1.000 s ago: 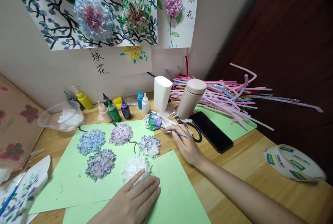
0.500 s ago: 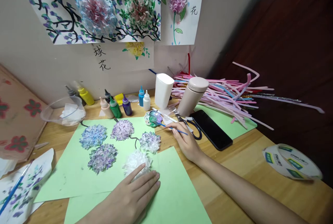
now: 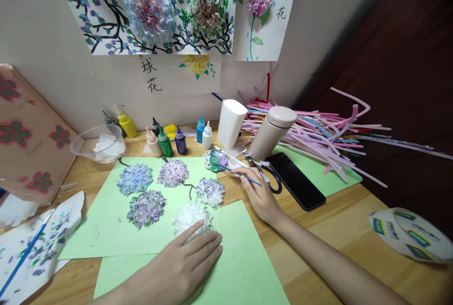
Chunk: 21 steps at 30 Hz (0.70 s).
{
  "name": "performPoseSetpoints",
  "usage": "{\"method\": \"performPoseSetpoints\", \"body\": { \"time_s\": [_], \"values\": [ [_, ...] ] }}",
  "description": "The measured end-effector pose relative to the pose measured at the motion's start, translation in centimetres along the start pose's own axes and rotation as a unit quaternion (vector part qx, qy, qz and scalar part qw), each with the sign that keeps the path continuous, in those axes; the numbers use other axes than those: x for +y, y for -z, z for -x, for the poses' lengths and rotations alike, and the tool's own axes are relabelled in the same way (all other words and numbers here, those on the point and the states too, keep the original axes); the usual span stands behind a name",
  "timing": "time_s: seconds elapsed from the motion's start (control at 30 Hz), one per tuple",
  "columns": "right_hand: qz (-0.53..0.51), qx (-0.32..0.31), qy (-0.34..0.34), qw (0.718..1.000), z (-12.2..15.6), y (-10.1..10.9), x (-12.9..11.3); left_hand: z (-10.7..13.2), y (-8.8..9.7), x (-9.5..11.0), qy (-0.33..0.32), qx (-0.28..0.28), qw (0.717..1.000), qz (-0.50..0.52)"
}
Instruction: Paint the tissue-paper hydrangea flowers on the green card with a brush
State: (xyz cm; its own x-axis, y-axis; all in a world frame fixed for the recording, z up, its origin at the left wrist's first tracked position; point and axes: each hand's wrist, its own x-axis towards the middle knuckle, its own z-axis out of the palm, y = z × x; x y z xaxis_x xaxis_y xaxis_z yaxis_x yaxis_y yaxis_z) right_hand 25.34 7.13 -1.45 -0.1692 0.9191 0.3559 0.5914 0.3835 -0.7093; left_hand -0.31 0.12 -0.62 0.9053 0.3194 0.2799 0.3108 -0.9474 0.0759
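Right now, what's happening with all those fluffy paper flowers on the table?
A person's right hand holds a thin blue paintbrush, its tip at the small paint palette. The left hand lies flat on green paper, fingertips touching a plain white paper flower. Four purple and blue tinted flowers lie on the farther green sheet, with paint bottles lined up by the wall.

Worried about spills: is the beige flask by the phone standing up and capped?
Upright and capped: the beige flask stands on its base, lid on top.
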Motion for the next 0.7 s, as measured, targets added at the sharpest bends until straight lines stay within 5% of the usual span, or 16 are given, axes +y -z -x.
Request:
{"method": "performPoseSetpoints", "body": {
  "time_s": [0.7],
  "values": [
    [-0.007, 0.013, -0.006, 1.0, 0.04, -0.26, 0.2, 0.31, -0.81, -0.17, -0.009, 0.021, 1.0, -0.013]
  ]
}}
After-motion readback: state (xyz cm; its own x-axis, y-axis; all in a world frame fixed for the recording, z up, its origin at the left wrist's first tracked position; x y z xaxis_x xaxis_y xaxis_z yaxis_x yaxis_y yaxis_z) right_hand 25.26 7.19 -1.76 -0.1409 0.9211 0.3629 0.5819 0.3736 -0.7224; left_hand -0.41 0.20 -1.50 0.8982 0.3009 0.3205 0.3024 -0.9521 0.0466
